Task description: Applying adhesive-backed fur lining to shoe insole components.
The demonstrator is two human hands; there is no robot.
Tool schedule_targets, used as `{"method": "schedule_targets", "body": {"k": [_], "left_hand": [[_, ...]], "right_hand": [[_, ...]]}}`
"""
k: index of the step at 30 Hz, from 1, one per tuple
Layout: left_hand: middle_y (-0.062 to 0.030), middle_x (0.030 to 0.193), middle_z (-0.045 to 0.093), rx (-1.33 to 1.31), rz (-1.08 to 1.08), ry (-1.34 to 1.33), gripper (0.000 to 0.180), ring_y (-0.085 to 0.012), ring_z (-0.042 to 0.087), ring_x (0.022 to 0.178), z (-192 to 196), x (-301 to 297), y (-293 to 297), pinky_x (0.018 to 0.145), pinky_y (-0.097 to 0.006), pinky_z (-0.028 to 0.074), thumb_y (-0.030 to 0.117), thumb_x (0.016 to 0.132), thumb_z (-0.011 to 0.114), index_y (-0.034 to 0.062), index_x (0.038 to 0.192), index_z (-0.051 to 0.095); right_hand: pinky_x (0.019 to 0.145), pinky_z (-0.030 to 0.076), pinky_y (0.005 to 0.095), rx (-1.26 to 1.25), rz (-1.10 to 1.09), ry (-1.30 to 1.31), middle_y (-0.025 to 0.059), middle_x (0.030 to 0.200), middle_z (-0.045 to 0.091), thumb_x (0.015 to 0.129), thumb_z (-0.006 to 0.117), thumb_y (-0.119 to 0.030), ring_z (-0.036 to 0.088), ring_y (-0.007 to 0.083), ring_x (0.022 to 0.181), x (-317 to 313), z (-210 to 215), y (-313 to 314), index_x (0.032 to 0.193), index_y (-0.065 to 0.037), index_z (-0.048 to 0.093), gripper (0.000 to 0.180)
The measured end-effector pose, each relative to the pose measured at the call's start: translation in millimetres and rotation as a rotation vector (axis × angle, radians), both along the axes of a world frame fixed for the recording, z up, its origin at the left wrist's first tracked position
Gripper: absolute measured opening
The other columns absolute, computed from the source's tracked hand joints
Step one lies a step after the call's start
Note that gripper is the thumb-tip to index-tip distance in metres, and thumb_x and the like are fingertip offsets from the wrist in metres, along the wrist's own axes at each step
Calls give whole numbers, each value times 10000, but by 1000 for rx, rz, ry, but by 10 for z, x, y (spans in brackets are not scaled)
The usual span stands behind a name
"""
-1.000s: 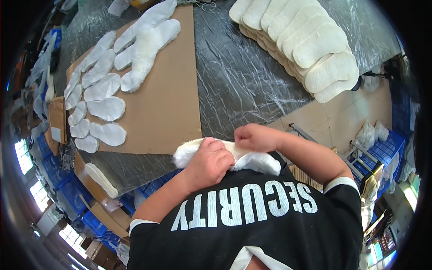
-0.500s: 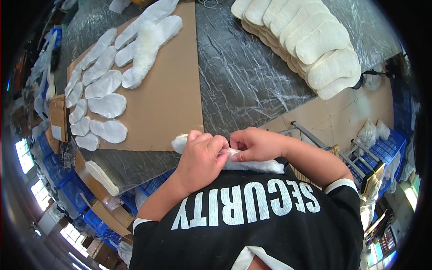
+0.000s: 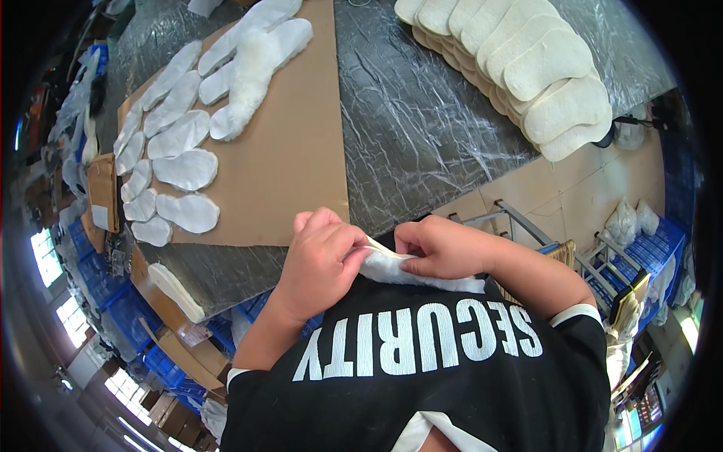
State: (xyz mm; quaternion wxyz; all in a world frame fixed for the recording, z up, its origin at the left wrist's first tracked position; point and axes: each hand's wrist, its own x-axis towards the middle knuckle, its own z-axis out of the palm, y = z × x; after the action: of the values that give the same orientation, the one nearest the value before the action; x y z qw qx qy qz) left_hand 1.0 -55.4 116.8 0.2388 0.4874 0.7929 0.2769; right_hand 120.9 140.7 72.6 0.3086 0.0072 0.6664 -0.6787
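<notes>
blue crates (image 3: 113,316) crowd the workroom's left side as i follow it from my remote post. next to them, at the near left corner of the film-covered desk (image 3: 241,273), lies a long pale insole (image 3: 175,292), or a small pile of them; i cannot tell which. moving right, a brown cardboard sheet (image 3: 279,181) carries loosely spread white insoles (image 3: 187,169), with a fluffy strip (image 3: 248,90) lying across the upper ones.

then comes the left hand (image 3: 320,248), at the near edge of the cardboard sheet. i read its thumb and forefinger as pinched narrow on the white fleecy piece (image 3: 388,270), which is held up just off the desk, in front of the black shirt (image 3: 527,399). the long axis runs crosswise, along the chest, dipping a little to the right. from the left fingers the piece reaches rightward and slightly toward the body; its left end is hidden from me. a thin cream edge shows on top, between the hands.

the right hand (image 3: 437,245) holds nearer the middle, thumb on the fleece, other fingers curled in. it is the closer hand to the free right end, which pokes out below the forearm. farther right, fanned cream insoles (image 3: 557,64) overlap on the desk.
</notes>
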Motion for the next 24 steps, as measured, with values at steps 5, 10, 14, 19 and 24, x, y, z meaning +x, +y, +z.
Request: {"method": "schedule_targets", "body": {"k": [5, 10, 14, 19, 24], "left_hand": [[-18, 773, 615, -13, -1, 63, 274, -224, 542, 771, 2, -34, -6, 783, -371, 378, 140, 629, 830, 78, 815, 638], [-14, 838, 644, 111, -16, 40, 368, -241, 586, 849, -89, -215, -67, 868, -388, 367, 302, 631, 828, 80, 871, 660], [-18, 885, 676, 111, -125, -75, 444, -227, 616, 893, -136, -292, -161, 913, -385, 367, 342, 608, 838, 73, 925, 683], [-4, 880, 684, 33, -122, -197, 476, -202, 622, 871, -127, -330, -212, 919, -385, 377, 320, 586, 861, 70, 951, 685], [-17, 901, 682, -33, -46, -341, 505, -221, 623, 859, -123, -405, -302, 887, -362, 417, 257, 563, 885, 65, 980, 676]], "right_hand": [[558, 409, 361, 29, 42, 88, 107, 644, 568, 833, 672, -100, 543, 219, 589, 20, 15, 9, 862, -25, 529, 164], [594, 430, 398, 10, 98, 88, 146, 670, 591, 810, 643, -112, 587, 291, 629, 19, 51, 47, 863, -10, 532, 160], [585, 419, 403, -24, 116, 95, 141, 658, 586, 811, 644, -105, 584, 290, 620, 50, 34, 52, 863, -17, 527, 155], [579, 414, 403, -30, 116, 106, 140, 650, 582, 809, 646, -99, 578, 284, 611, 56, 38, 64, 869, -20, 528, 154], [579, 410, 397, -41, 100, 122, 136, 637, 572, 811, 639, -80, 578, 283, 611, 97, -54, 86, 890, -24, 522, 152]]}}
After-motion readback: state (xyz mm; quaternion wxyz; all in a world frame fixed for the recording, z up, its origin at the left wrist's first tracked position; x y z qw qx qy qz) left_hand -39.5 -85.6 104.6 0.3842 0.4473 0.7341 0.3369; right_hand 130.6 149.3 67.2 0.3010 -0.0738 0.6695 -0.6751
